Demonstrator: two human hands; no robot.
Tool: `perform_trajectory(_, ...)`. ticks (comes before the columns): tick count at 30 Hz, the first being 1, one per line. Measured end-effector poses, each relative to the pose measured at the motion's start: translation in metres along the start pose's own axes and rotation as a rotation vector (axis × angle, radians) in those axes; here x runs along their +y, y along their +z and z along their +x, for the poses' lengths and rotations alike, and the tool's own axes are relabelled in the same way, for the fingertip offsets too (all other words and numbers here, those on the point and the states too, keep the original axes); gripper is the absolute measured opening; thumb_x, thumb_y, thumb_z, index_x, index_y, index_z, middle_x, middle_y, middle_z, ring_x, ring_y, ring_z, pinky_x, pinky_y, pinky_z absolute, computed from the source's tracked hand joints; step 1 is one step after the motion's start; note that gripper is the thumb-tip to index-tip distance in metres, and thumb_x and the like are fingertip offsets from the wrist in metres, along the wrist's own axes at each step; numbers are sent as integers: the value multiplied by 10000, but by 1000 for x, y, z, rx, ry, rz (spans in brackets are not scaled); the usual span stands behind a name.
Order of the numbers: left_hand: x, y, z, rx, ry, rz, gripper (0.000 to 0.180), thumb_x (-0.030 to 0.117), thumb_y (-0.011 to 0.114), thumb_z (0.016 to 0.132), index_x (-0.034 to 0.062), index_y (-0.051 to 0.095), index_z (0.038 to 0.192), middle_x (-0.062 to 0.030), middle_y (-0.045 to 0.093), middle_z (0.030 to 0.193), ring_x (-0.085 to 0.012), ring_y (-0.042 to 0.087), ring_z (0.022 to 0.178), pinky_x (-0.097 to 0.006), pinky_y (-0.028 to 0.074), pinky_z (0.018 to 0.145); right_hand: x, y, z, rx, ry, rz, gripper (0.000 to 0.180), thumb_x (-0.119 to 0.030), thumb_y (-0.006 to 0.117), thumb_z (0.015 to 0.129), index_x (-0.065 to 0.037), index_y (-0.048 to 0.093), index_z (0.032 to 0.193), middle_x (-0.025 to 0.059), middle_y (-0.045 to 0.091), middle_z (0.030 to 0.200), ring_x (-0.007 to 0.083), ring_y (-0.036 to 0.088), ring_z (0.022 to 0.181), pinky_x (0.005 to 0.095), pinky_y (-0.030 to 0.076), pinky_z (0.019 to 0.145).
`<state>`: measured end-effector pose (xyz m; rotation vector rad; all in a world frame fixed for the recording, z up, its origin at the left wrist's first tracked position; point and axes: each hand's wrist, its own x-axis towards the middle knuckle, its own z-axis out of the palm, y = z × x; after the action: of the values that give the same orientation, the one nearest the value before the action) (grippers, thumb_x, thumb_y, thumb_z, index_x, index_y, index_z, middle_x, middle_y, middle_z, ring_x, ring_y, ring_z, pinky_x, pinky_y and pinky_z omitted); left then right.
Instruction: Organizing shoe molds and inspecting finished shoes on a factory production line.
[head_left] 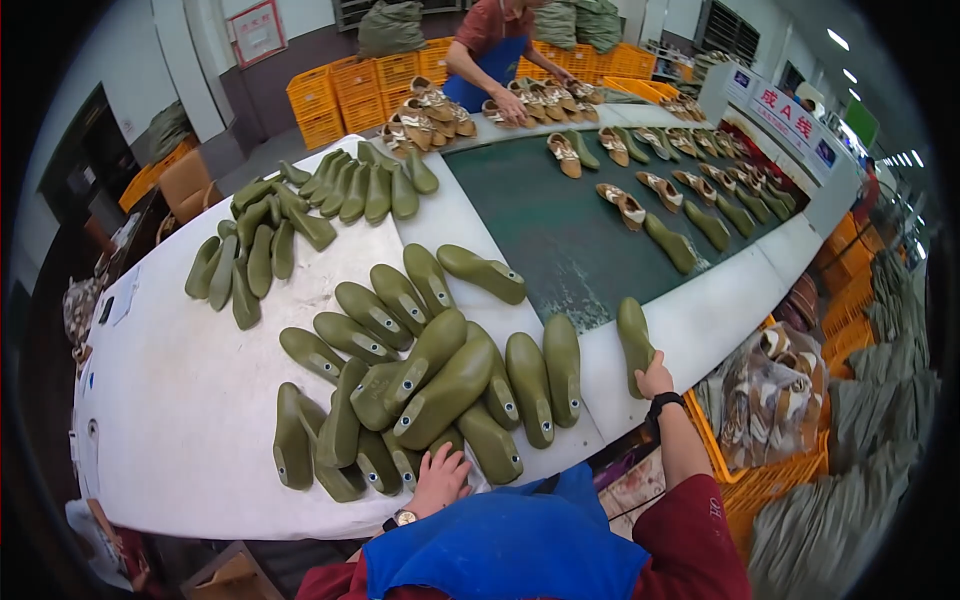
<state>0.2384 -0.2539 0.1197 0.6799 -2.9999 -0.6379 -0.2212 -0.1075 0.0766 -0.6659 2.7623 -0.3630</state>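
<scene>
My right hand (655,376) is closed round the end of an olive-green shoe last (632,332), held over the white border to the right of the pile. At the near edge of the table, my left hand (440,482) rests with its fingers apart, against the front of a heap of shoe lasts (445,385). Several of these lie stacked on one another, with small metal-ringed holes at their ends. Two more lasts (562,368) lie side by side at the heap's right. The left fingertips partly overlap the lasts, and no last is gripped there.
More lasts (262,235) lie far left on the white table (180,400). A dark green conveyor belt (500,180) carries rows of brown-and-white shoes and lasts. Across the table, a person (490,50) handles shoes. Orange crates (730,480) with bagged shoes stand close at my right.
</scene>
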Motion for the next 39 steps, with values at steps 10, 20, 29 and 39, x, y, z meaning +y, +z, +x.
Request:
perform_trajectory(10,21,12,13,113,-143,76,480,256,712,680,80,581,1106,-120,484,1221,-353,340,1229,-579,236,1012,13,-22,13,-14,-143,-98,575,-284,589,818,-7,274,1211,263,626,795,419,618,746,487,489,670)
perform_trajectory(20,59,41,46,341,-561,338,349,127,659,594,57,609,932,-99,537,1091,-403,342,1231,-601,182,1037,41,-71,115,-177,-432,-176,884,-393,599,771,-106,90,1434,190,647,750,364,630,662,455,494,605)
perform_trajectory(29,72,49,55,81,-786,516,450,239,531,721,112,538,1153,-37,468,1327,-337,205,1353,-593,147,1041,39,-94,130,-270,-591,-39,662,-306,530,800,-135,261,1381,178,636,708,353,625,635,464,488,589)
perform_trajectory(39,55,67,59,410,-681,449,346,101,559,660,62,596,1002,-87,538,1120,-422,265,1302,-627,112,1043,45,-79,128,-185,-632,20,634,-285,519,806,-95,276,1360,170,644,768,353,626,692,466,488,634)
